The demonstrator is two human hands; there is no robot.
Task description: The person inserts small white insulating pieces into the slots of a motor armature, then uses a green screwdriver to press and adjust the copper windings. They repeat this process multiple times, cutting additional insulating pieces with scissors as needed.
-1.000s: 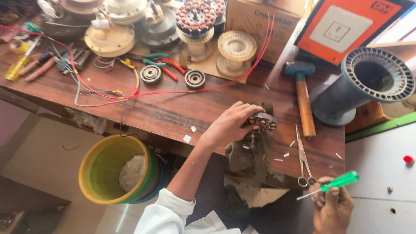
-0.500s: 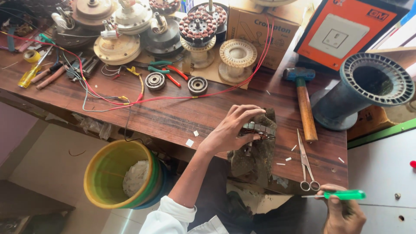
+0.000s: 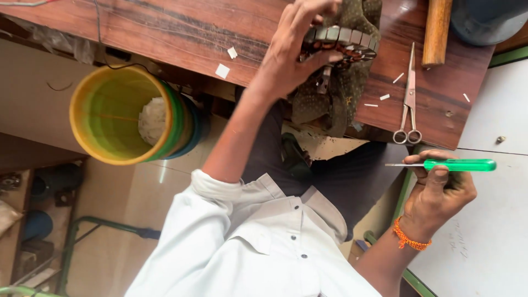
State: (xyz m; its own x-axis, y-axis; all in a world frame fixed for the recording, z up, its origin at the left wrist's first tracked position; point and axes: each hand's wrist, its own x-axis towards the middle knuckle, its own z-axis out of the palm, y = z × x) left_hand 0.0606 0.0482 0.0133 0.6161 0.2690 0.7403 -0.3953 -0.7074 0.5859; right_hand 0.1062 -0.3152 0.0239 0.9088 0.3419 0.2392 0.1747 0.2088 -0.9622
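1. Nearest the camera, a white shirt (image 3: 258,247) with dark buttons is seen, its sleeves rolled back, above dark trousers (image 3: 341,181).
2. The right hand (image 3: 440,192) is held low at the right, off the bench and over a pale panel (image 3: 489,220); an orange thread band (image 3: 410,237) is worn at its wrist.
3. A green-handled screwdriver (image 3: 459,165) is clamped between the thumb and curled fingers of that hand, its thin metal shaft pointed left and lying roughly level.
4. To the left, below the bench edge, a yellow bucket (image 3: 96,135) is nested in green and blue ones (pale material is visible inside it).
5. The left hand (image 3: 291,55) is stretched forward to the wooden bench (image 3: 165,33), its fingers closed around a round motor stator (image 3: 344,41) with metal segments and copper-coloured windings.
6. The stator is gripped at the bench's near edge, resting on a dark spotted cloth (image 3: 330,93) that hangs over that edge.
7. Just right of the cloth, a pair of scissors (image 3: 410,96) is laid on the bench, blades shut and pointing away, handles toward the person.
8. Small white scraps (image 3: 223,70) are scattered on the wood on both sides of the stator.
9. Farthest off, at the top right, a wooden handle (image 3: 437,30) is partly seen beside a blue-grey round object (image 3: 484,19).
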